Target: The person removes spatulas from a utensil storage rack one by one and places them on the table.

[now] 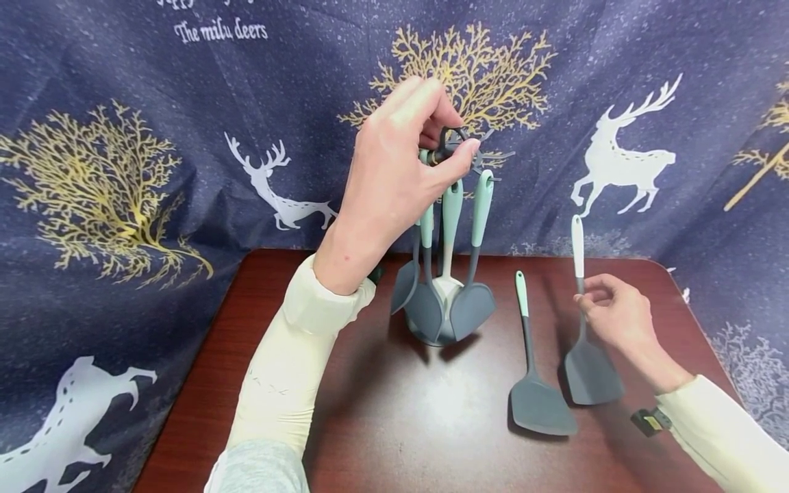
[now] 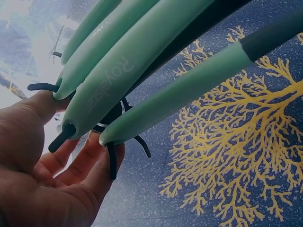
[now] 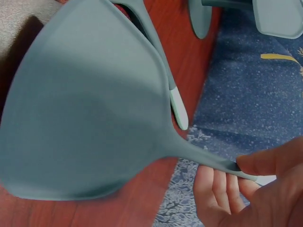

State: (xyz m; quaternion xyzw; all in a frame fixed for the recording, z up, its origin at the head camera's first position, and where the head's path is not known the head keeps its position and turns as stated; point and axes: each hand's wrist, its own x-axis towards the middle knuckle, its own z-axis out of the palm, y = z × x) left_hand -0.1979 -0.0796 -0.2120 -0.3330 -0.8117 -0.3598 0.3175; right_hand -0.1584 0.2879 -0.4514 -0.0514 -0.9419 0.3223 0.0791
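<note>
My left hand point(image 1: 394, 150) grips the black hooked top point(image 1: 453, 137) of a utensil stand between thumb and curled fingers. Several utensils with mint-green handles point(image 1: 483, 205) and dark grey heads point(image 1: 472, 311) hang round it. In the left wrist view, their handle holes sit on black hooks point(image 2: 112, 163) beside the left fingers. My right hand point(image 1: 619, 311) pinches the grey shaft of a turner point(image 1: 593, 376), just below its pale green handle. Its broad blade point(image 3: 90, 104) fills much of the right wrist view. A second turner point(image 1: 542, 407) lies on the table, left of the held one.
The dark red-brown wooden table point(image 1: 394, 438) has rounded back corners. Behind it hangs a navy cloth point(image 1: 296, 89) printed with white deer and golden trees. The stand's round base point(image 1: 434, 340) rests near the back of the table.
</note>
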